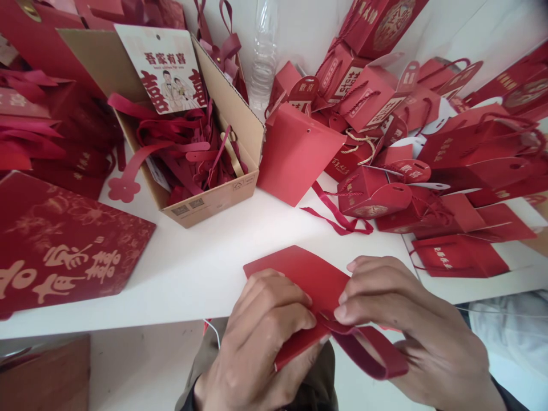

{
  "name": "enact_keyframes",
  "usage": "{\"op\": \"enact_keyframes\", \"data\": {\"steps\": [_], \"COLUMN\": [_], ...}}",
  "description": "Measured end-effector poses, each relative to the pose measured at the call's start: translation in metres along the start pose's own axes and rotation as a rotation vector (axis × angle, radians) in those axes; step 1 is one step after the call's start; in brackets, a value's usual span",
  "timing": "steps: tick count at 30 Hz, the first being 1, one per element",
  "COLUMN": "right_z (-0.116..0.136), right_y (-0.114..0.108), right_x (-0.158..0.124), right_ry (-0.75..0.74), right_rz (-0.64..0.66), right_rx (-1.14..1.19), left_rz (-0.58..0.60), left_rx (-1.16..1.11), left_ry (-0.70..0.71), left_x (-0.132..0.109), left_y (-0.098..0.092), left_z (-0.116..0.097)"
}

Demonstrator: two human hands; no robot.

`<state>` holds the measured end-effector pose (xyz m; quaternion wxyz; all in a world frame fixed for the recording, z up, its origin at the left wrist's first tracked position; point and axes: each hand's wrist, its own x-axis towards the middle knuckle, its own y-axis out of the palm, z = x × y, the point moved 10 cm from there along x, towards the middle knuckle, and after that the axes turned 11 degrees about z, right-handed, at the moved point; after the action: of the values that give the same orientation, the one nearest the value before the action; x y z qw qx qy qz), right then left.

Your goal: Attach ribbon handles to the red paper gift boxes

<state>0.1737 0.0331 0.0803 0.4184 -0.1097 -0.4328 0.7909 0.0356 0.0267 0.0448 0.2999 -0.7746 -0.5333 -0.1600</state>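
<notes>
Just beyond the table's front edge, a plain red gift box (306,271) tilts between my hands. My left hand (263,334) is closed around its left side, with the fingers over the top face. A dark red strap (377,357) forms a loop out of the near part of the box. My right hand (406,319) is closed too, its fingertips pressed on the box where the strap meets it. The thumb of that hand is partly hidden behind the strap loop, and the box's underside is out of sight.
An open cardboard box (226,205) of red straps and ribbons stands behind, with a printed card (165,68) in it. Another plain red box (295,154) and a loose ribbon (342,222) lie right of it. Many red gift boxes (466,257) crowd the right; a printed red bag (77,245) lies left.
</notes>
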Motion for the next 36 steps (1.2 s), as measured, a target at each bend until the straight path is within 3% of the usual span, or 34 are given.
{"op": "enact_keyframes", "data": {"steps": [9,25,36], "right_z": [0.0034,-0.0005,-0.0025], "right_y": [-0.0007,0.0002,0.0013], "right_x": [-0.0013,0.0023,0.0010], "right_ry": [-0.074,-0.050,-0.043], "right_rz": [-0.025,0.055,0.037], "right_rx": [0.068,0.123,0.113], "left_rz": [-0.056,0.017,-0.093], "left_rx": [0.020,0.055,0.092], "left_ry": [0.011,0.010,-0.048], "left_x": [0.0014,0.0005,0.0024], "left_y": [-0.0017,-0.0004,-0.0011], "left_z": [-0.0020,-0.0008,-0.0092]}}
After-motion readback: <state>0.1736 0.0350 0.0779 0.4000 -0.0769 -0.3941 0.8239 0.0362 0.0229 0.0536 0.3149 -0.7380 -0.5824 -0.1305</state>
